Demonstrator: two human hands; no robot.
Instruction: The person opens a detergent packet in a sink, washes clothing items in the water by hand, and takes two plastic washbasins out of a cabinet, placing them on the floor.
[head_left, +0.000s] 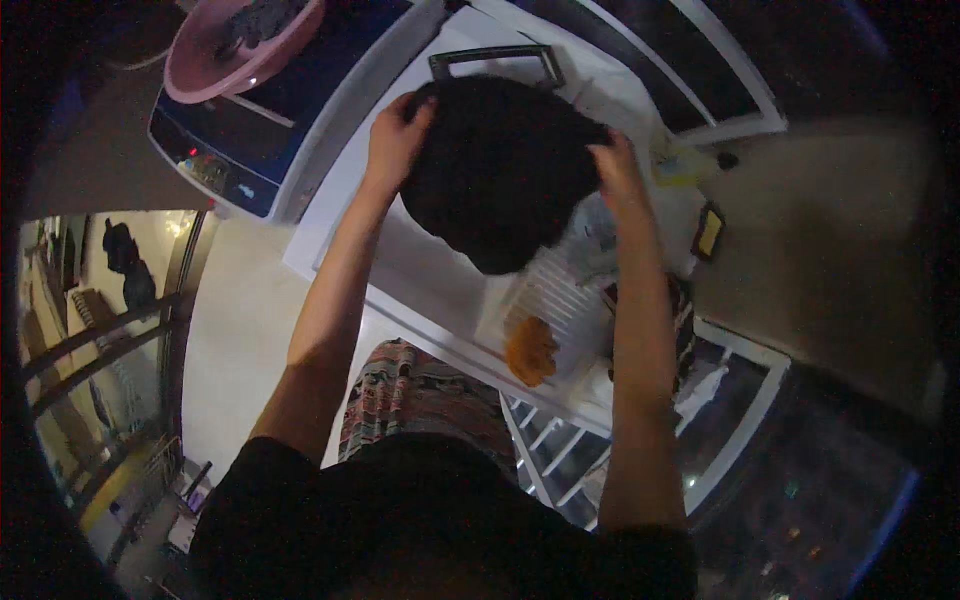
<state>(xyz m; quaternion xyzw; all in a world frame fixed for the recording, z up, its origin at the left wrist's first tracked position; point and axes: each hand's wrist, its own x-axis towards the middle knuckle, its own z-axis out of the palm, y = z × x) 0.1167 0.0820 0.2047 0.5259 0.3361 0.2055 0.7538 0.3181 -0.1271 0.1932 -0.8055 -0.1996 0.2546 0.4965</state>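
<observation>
A black cloth item (502, 165), probably a garment, hangs spread out between my two hands. My left hand (397, 139) pinches its upper left edge, and my right hand (619, 165) grips the right edge. Beneath the cloth is a white laundry sink (435, 262), partly covered by it. A ribbed washboard surface (559, 289) slopes at the sink's right side. On its lower end lies a crumpled orange object (531, 351), perhaps a cloth or sponge. The dark frame (495, 52) behind the cloth is partly hidden.
Left of the sink stands a washing machine (225, 161) with a lit red light. A pink basin (202, 67) holding dark grey cloth rests on it. To the right are a yellow-and-dark block (707, 232) and a white metal frame (742, 420). A window (112, 300) is at far left.
</observation>
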